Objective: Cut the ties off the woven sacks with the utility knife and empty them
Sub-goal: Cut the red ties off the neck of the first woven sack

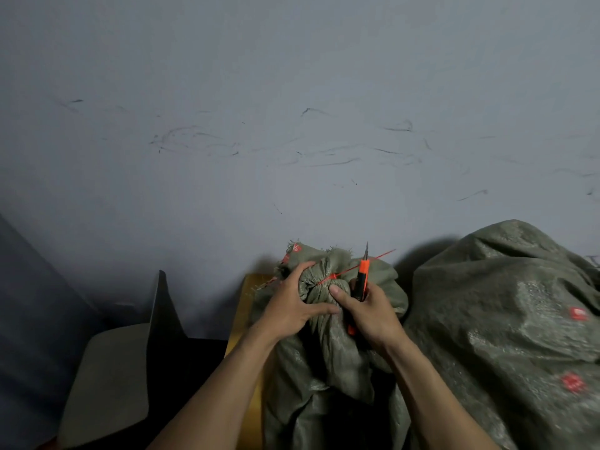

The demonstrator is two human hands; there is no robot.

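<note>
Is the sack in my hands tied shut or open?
Tied shut: the red tie cinches the bunched neck of the sack, which the left hand grips; the right hand holds the knife, blade up.

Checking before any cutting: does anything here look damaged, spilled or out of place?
Nothing spilled. The wall bears dark scuff lines across its middle, and the tied sack is frayed at its mouth, above the red tie. The utility knife in the right hand has its blade out, pointing up.

A yellow wooden surface (242,306) bears the tied green sack (328,352), a second sack (506,319) alongside.
</note>
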